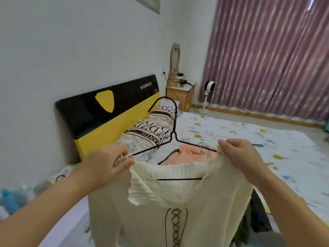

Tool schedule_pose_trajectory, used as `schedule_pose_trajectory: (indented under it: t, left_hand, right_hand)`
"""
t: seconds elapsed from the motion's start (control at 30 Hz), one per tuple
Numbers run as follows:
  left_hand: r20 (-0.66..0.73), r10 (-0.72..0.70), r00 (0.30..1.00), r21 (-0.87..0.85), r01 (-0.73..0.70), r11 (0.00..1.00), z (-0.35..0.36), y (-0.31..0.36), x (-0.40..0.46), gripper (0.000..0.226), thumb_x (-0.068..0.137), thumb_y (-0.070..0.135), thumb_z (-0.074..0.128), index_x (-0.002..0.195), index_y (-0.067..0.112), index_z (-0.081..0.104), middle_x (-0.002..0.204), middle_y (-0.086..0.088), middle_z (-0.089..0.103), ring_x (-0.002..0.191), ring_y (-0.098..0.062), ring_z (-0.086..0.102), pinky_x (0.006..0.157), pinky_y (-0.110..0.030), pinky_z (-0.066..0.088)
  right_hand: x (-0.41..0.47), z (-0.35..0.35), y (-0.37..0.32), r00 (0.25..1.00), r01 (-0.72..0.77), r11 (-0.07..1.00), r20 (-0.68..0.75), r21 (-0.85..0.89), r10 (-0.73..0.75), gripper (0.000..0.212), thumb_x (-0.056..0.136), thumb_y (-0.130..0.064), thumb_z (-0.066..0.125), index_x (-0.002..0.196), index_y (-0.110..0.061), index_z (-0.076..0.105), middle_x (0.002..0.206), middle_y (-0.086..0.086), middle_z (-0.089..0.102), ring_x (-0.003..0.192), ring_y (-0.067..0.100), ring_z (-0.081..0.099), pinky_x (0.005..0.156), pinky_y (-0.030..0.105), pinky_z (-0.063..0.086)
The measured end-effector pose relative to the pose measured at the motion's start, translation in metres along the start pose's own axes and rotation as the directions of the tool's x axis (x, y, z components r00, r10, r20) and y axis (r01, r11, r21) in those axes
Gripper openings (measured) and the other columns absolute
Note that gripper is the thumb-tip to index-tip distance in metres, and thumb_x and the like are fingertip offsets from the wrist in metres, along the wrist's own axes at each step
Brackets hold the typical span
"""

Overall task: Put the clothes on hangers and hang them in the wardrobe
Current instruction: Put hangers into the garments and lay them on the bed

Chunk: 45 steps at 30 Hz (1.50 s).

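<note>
A cream knitted sweater [160,216] with dark criss-cross lacing down its front hangs in front of me, over the bed. A black wire hanger [174,136] sits inside its neck, hook pointing up, bottom bar visible through the collar. My left hand [108,164] pinches the sweater's left shoulder at the hanger's left end. My right hand [238,155] pinches the right shoulder at the hanger's right end. A peach garment [187,155] lies on the bed behind the collar, with another dark hanger partly showing on it.
The bed [249,139] has a white spotted sheet, a printed pillow [153,129] and a black-and-yellow headboard [99,111]. A wooden nightstand [179,95] with a mirror, a white fan [207,95] and purple curtains [267,56] stand beyond. Dark clothes [258,220] lie at lower right.
</note>
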<state>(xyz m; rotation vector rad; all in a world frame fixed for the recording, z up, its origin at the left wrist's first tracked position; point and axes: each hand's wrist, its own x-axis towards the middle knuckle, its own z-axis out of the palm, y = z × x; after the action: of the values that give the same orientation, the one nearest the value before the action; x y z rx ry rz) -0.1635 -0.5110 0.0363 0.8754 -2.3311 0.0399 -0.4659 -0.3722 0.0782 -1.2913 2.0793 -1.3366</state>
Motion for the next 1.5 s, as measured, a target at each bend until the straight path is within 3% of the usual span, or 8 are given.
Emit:
schedule_pose_trajectory:
  t: [0.13, 0.37, 0.5, 0.7, 0.97, 1.13, 1.33, 1.5]
  left_hand:
    - [0.037, 0.100, 0.994, -0.016, -0.100, 0.995, 0.058, 0.025, 0.038, 0.044, 0.087, 0.068, 0.015, 0.057, 0.037, 0.017, 0.041, 0.013, 0.024, 0.040, 0.005, 0.026, 0.041, -0.015, 0.018]
    - [0.050, 0.180, 0.982, -0.128, -0.173, 0.977, 0.140, 0.062, 0.097, 0.039, 0.088, 0.060, 0.026, 0.057, 0.037, 0.017, 0.040, 0.014, 0.021, 0.038, 0.006, 0.024, 0.039, -0.014, 0.019]
    - [0.044, 0.213, 0.976, -0.131, -0.205, 0.970, 0.177, 0.071, 0.137, 0.035, 0.086, 0.050, 0.031, 0.057, 0.037, 0.016, 0.040, 0.015, 0.021, 0.038, 0.006, 0.024, 0.039, -0.014, 0.020]
    - [0.083, 0.205, 0.975, -0.158, -0.190, 0.969, 0.235, 0.049, 0.209, 0.037, 0.085, 0.053, 0.029, 0.055, 0.032, 0.023, 0.041, 0.013, 0.026, 0.040, 0.004, 0.028, 0.042, -0.017, 0.023]
    - [0.191, 0.202, 0.961, -0.161, -0.172, 0.972, 0.315, 0.002, 0.314, 0.047, 0.091, 0.034, 0.053, 0.056, 0.032, 0.022, 0.043, 0.013, 0.029, 0.042, -0.003, 0.031, 0.043, -0.019, 0.021]
    - [0.273, 0.134, 0.953, -0.106, -0.109, 0.988, 0.365, -0.017, 0.358, 0.041, 0.094, 0.033, 0.049, 0.058, 0.024, 0.032, 0.048, 0.010, 0.036, 0.050, -0.021, 0.041, 0.045, -0.021, 0.021]
    - [0.343, -0.015, 0.939, -0.010, 0.020, 1.000, 0.433, -0.024, 0.410, 0.034, 0.096, 0.037, 0.042, 0.073, 0.012, 0.045, 0.061, 0.002, 0.046, 0.065, -0.024, 0.051, 0.054, -0.032, 0.032]
    - [0.374, -0.107, 0.921, 0.035, 0.101, 0.994, 0.515, -0.033, 0.444, 0.038, 0.095, 0.039, 0.044, 0.067, 0.012, 0.044, 0.062, -0.002, 0.050, 0.067, -0.026, 0.053, 0.058, -0.033, 0.034]
  right_hand:
    - [0.014, -0.040, 0.034, 0.991, -0.135, 0.990, -0.022, 0.027, 0.135, 0.026, 0.091, -0.016, 0.047, 0.067, -0.008, 0.053, 0.064, 0.011, 0.040, 0.060, 0.022, 0.037, 0.059, 0.029, 0.029]
    - [0.029, -0.099, 0.083, 0.948, -0.291, 0.942, 0.086, -0.167, 0.308, 0.034, 0.088, 0.002, 0.039, 0.082, -0.020, 0.065, 0.072, 0.005, 0.062, 0.057, 0.014, 0.055, 0.054, 0.024, 0.043]
    - [0.053, -0.113, 0.111, 0.956, -0.280, 0.930, 0.019, -0.238, 0.293, 0.027, 0.093, -0.011, 0.046, 0.083, -0.027, 0.066, 0.085, 0.005, 0.069, 0.069, 0.014, 0.060, 0.062, 0.024, 0.046]
    - [0.122, -0.113, 0.137, 0.955, -0.290, 0.916, -0.019, -0.276, 0.296, 0.032, 0.089, -0.003, 0.044, 0.080, -0.021, 0.069, 0.087, 0.001, 0.068, 0.078, 0.015, 0.060, 0.064, 0.022, 0.045]
    - [0.249, -0.089, 0.180, 0.957, -0.286, 0.876, -0.069, -0.389, 0.281, 0.022, 0.088, -0.002, 0.047, 0.092, -0.009, 0.068, 0.091, 0.005, 0.064, 0.086, 0.020, 0.056, 0.064, 0.021, 0.039]
    - [0.320, -0.070, 0.216, 0.951, -0.305, 0.821, -0.108, -0.483, 0.290, 0.018, 0.090, 0.000, 0.044, 0.086, -0.009, 0.059, 0.083, 0.007, 0.056, 0.079, 0.023, 0.049, 0.059, 0.029, 0.033]
    - [0.409, -0.051, 0.272, 0.953, -0.301, 0.764, -0.155, -0.570, 0.260, 0.022, 0.088, 0.001, 0.037, 0.093, -0.011, 0.054, 0.092, 0.008, 0.056, 0.087, 0.027, 0.051, 0.064, 0.032, 0.036]
    - [0.486, -0.033, 0.354, 0.951, -0.301, 0.731, -0.134, -0.612, 0.278, 0.022, 0.085, 0.001, 0.038, 0.094, -0.006, 0.056, 0.093, 0.011, 0.058, 0.087, 0.029, 0.054, 0.072, 0.037, 0.042]
